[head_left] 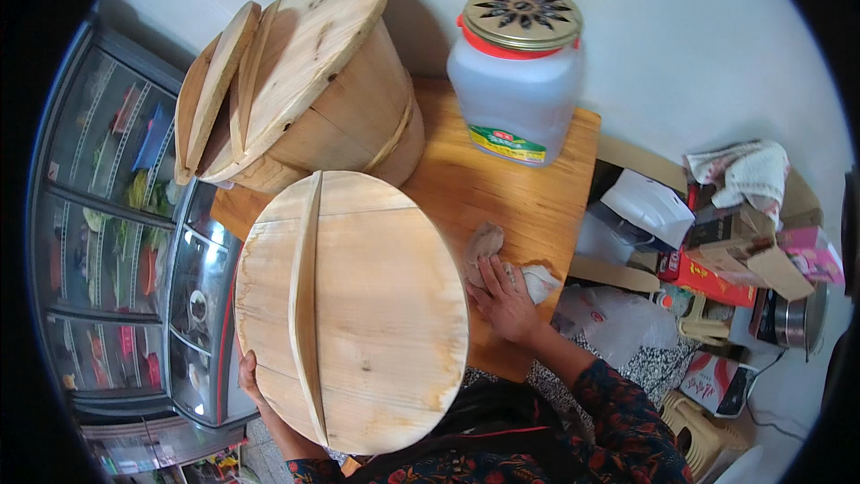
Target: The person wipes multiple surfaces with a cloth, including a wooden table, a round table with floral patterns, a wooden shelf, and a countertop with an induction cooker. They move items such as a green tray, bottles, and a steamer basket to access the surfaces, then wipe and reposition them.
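Observation:
My left hand (248,375) grips the lower left rim of a round wooden lid (383,309), its thumb on the edge and the other fingers hidden beneath. A raised wooden handle bar (306,323) crosses the lid, which has yellowish stains near its rim. To the right, my right hand (504,299) presses a crumpled greyish cloth (485,242) against the wooden tabletop (430,195). A whiter part of the cloth (539,282) sticks out beside my fingers.
Behind the lid stands a wooden barrel (356,121) with lids on it. A large plastic jar (517,87) with a gold cap is near the wall. Glass-door refrigerated cabinets (114,215) line the left. Cardboard boxes (732,242), a plastic bag (611,323) and stools (699,430) crowd the right.

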A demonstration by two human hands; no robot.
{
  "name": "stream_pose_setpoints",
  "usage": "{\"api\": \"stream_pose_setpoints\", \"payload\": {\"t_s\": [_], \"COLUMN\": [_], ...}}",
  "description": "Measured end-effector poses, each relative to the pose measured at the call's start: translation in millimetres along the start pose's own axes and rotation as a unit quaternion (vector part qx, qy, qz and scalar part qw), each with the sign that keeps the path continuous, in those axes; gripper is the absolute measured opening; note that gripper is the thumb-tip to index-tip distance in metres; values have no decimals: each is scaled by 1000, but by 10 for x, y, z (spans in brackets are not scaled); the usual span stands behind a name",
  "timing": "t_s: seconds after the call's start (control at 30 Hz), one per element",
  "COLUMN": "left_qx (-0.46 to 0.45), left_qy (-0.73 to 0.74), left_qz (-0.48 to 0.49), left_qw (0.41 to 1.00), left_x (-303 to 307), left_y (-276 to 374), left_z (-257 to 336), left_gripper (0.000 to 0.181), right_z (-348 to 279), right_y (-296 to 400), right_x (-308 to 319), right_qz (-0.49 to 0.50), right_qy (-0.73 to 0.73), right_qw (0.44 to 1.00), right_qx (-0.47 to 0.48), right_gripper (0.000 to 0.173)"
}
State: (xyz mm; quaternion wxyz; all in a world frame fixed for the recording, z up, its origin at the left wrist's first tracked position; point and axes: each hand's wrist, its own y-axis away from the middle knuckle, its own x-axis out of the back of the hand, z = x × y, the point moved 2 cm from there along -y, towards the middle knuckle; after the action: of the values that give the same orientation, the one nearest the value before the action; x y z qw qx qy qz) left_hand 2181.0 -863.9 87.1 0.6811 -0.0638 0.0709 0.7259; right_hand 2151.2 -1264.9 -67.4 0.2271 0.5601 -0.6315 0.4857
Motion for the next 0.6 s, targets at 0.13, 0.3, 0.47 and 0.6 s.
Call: {"api": "stream_pose_setpoints", "payload": {"t_s": [0.13, 0.3, 0.47, 0.6], "left_qx": [38, 63, 95, 122], "left_qy": [-39, -9, -4, -8], "left_qz": [59, 88, 105, 113], "left_qw": [997, 994, 990, 986], "left_x": [358, 455, 418, 423], "left_y": [39, 213, 275, 280], "left_z": [-64, -24, 108, 187], "left_gripper": [66, 65, 65, 65], "right_z": [215, 544, 1182, 1725], "right_y": [-618, -1603, -2947, -3845], "right_x": [-487, -930, -1215, -1489], "right_qz": [-4, 63, -6, 54], "right_qy": [49, 14, 41, 37], "right_qw": [998, 993, 982, 974], "right_qx": [-38, -97, -187, -217], "right_gripper": [32, 36, 46, 47]}}
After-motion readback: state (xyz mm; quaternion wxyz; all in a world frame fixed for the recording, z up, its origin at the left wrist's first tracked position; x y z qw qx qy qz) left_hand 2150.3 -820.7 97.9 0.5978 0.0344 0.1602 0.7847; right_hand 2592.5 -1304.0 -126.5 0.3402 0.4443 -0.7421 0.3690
